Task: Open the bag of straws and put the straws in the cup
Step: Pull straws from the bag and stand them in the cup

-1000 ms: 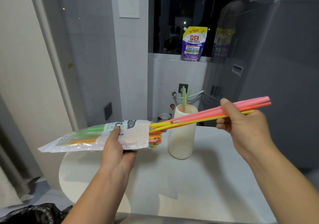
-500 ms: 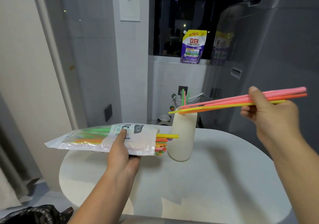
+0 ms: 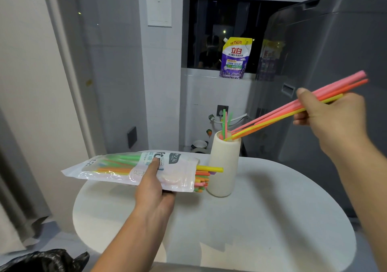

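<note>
At the lower left corner lies a crumpled black plastic bag (image 3: 41,260). Over the left part of the round white table (image 3: 261,209) the left hand (image 3: 151,186) holds the opened straw packet (image 3: 109,166) roughly level, thumb pressed on its printed face and the other fingers curled underneath. Its mouth points right, and the loose straw ends (image 3: 202,177) poke out just beside the cup, one yellow straw reaching farther than the rest. The cream ribbed cup (image 3: 228,156) stands upright on the table with a few green and pink straws (image 3: 225,123) upright inside. On the sill behind stands a purple detergent pouch (image 3: 235,59). To the right, the right hand (image 3: 333,119) pinches a bundle of pink, orange and yellow straws (image 3: 272,118), thumb on top and fingers folded below; the bundle slants down-left, its lower ends inside the cup's mouth. A grey appliance (image 3: 335,41) fills the right background.
</note>
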Demonstrator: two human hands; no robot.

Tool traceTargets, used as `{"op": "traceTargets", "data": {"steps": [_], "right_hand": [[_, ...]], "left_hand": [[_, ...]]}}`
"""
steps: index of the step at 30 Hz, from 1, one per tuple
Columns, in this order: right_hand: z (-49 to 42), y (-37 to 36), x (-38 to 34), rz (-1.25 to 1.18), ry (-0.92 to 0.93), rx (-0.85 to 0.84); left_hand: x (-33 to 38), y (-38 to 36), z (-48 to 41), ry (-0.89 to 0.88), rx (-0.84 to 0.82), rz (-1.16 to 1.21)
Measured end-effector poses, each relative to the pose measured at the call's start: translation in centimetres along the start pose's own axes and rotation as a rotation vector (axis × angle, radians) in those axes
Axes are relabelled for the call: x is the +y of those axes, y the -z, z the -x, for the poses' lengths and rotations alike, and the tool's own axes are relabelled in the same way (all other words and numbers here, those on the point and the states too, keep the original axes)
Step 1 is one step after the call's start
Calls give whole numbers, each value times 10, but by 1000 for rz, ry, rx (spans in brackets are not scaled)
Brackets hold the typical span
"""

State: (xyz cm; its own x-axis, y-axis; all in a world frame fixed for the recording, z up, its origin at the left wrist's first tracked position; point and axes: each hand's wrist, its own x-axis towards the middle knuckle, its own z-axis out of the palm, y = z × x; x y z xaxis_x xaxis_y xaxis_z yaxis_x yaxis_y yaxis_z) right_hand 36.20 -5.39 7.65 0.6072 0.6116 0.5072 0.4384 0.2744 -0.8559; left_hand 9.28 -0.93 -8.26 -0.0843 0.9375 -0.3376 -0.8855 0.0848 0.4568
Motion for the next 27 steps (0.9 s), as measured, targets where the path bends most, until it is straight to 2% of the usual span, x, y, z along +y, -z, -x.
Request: {"op": "traceTargets", "data": {"steps": [14, 27], "right_hand": [[-19, -38, 5, 160, 3, -292], [-15, -86, 27, 303, -83, -542]], "left_hand": [[-3, 4, -3, -19, -6, -29], [-6, 6, -4, -1, -12, -43]]}}
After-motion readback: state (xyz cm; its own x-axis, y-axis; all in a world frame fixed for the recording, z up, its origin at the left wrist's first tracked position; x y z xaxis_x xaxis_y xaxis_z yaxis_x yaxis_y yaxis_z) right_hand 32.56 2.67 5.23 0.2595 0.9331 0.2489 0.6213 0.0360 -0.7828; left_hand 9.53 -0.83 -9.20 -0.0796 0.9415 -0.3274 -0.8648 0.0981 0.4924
